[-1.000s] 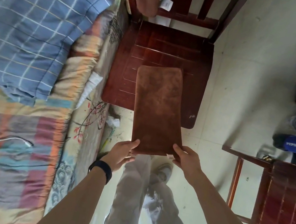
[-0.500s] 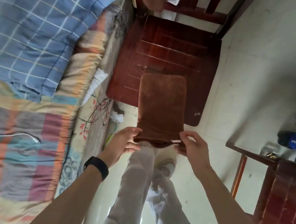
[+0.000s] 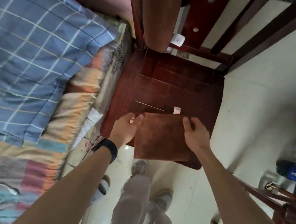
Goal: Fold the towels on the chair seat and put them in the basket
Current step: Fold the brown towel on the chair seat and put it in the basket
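Observation:
A brown towel (image 3: 162, 139) lies folded in half on the front part of the dark red wooden chair seat (image 3: 170, 84), its near edge hanging slightly past the seat's front. My left hand (image 3: 126, 126) pinches its far left corner and my right hand (image 3: 195, 133) pinches its far right corner, a small white tag (image 3: 176, 110) sticking out beyond the far edge. Another brown towel (image 3: 157, 17) with a white label hangs over the chair's backrest. No basket is in view.
A bed with a blue checked quilt (image 3: 28, 55) and a striped sheet runs along the left, touching the chair. A second wooden chair (image 3: 289, 215) stands at the right. Bottles, one a Pepsi bottle (image 3: 295, 173), lie at the right edge. My legs and shoes are below.
Both hands carried the towel's near edge forward over the far edge, folding it in half on the seat. The camera moved closer to the chair.

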The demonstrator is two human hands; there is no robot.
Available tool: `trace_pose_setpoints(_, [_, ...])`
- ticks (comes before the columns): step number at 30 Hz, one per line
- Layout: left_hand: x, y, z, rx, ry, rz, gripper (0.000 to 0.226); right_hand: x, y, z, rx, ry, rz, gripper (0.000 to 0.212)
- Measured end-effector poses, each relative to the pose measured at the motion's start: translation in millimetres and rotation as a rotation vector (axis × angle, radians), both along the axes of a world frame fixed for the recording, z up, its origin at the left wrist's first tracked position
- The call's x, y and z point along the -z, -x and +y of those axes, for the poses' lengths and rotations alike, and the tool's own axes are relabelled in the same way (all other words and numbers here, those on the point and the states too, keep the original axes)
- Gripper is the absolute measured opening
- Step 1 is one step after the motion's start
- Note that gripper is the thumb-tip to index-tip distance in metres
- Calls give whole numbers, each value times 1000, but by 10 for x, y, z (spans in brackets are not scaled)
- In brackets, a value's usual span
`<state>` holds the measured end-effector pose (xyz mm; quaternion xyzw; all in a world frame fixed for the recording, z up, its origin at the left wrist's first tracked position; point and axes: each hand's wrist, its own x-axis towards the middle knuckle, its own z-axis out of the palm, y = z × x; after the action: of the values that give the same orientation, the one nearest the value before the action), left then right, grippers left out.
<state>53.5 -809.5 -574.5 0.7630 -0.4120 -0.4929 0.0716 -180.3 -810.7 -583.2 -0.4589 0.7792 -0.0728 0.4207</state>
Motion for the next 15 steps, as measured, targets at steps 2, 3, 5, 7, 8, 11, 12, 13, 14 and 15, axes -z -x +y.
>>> trace_pose_setpoints(2, [96,32,-89,28,-12,-41,37,39,-41,-64,10,-38,32,41])
trace_pose_setpoints(3, [138,45,-115,38,-22,-59,39,56,-61,-81,1,-53,54,41])
trace_pose_setpoints(5, [211,71,-142,50,-53,-84,37,81,-113,-96,-7,-53,85,37])
trace_pose_setpoints(7, [249,100,-147,54,-69,-104,35,118,-144,-81,8,-31,102,32])
trace_pose_setpoints(8, [254,115,-147,55,-72,-119,36,129,-152,-67,12,-8,111,31])
trace_pose_setpoints(11, [266,145,-139,52,-53,-153,35,183,-146,-47,42,59,139,31])
trace_pose_setpoints(12, [265,150,-131,50,-40,-163,34,201,-143,-46,49,70,145,30])
trace_pose_setpoints(13, [261,152,-120,51,-26,-177,34,210,-145,-51,55,72,150,29])
trace_pose_setpoints(14, [251,158,-108,52,-13,-194,33,214,-146,-59,60,71,158,27])
trace_pose_setpoints(15, [241,169,-93,51,-2,-213,31,219,-141,-63,63,71,171,26])
